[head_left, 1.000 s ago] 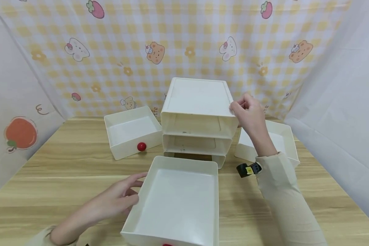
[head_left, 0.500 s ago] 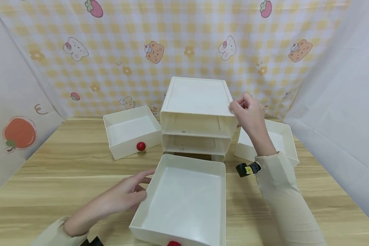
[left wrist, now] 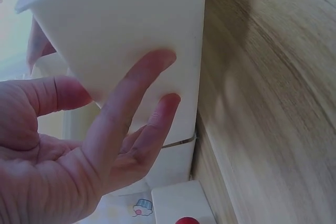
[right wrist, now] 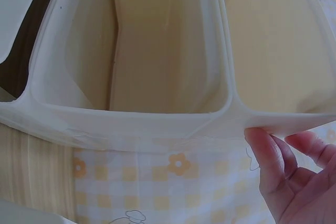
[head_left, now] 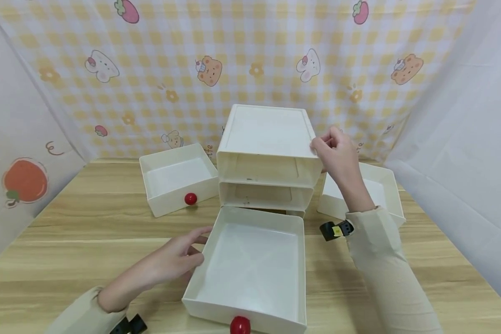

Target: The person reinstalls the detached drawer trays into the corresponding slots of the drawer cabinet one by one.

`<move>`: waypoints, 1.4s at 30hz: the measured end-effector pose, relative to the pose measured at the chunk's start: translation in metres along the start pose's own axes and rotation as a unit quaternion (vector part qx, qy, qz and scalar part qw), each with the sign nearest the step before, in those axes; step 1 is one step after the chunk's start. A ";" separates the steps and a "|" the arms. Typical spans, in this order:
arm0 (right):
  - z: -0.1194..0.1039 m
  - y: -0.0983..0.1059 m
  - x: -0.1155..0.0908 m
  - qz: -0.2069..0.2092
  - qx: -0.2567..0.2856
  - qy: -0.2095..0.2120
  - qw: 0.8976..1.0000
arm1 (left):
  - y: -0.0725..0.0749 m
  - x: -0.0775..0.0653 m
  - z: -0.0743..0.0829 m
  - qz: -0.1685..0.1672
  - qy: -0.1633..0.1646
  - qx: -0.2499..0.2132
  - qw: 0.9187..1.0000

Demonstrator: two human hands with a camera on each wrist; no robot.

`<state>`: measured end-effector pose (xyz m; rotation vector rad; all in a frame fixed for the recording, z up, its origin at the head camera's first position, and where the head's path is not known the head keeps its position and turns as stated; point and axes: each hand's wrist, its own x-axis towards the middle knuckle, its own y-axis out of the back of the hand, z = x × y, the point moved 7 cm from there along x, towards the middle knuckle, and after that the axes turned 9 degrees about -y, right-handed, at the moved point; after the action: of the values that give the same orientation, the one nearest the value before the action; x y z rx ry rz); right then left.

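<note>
A white drawer [head_left: 250, 271] with a red knob [head_left: 240, 324] lies at the table's front, its far end right at the bottom opening of the white three-tier drawer cabinet [head_left: 271, 130]. Whether that end is inside the opening cannot be told. My left hand [head_left: 173, 260] touches the drawer's left wall. In the left wrist view its fingers [left wrist: 152, 69] lie extended along the outside, with the thumb near the rim. My right hand [head_left: 338, 153] rests at the cabinet's upper right edge. In the right wrist view its fingertips [right wrist: 258, 136] press the outer side wall.
A second drawer [head_left: 177, 185] with a red knob stands left of the cabinet. Another drawer [head_left: 383, 185] stands to the right, partly behind my right forearm. A wooden table [head_left: 91, 232] bears everything, and a checked cloth [head_left: 254, 46] hangs behind.
The front drawer has slid forward and a little to the right, its far end now covering much of the bottom opening. My left hand has moved along with it; my right hand stays put.
</note>
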<state>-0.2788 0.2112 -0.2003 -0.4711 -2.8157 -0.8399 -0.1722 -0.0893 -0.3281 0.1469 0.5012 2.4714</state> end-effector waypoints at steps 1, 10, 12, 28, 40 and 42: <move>0.000 0.000 0.000 0.000 0.000 -0.001 1.000 | 0.000 0.001 0.000 0.001 -0.001 -0.001 1.000; 0.000 0.000 0.001 -0.001 0.001 0.005 1.000 | -0.002 0.008 -0.002 0.022 0.013 0.005 1.000; 0.000 0.000 0.001 -0.001 0.001 0.005 1.000 | -0.003 0.010 -0.003 0.029 0.019 -0.003 0.999; 0.000 0.000 0.000 -0.002 0.007 0.000 1.000 | -0.010 0.013 -0.015 0.064 0.029 -0.071 0.995; 0.000 0.002 0.000 -0.001 0.010 0.004 1.000 | -0.007 0.017 -0.027 0.073 0.053 -0.105 0.990; 0.000 0.000 0.001 -0.005 0.012 0.007 1.000 | -0.006 0.018 -0.028 0.073 0.055 -0.113 0.989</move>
<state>-0.2793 0.2117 -0.1998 -0.4473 -2.8144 -0.8072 -0.1896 -0.0832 -0.3569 -0.0473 0.2611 2.6697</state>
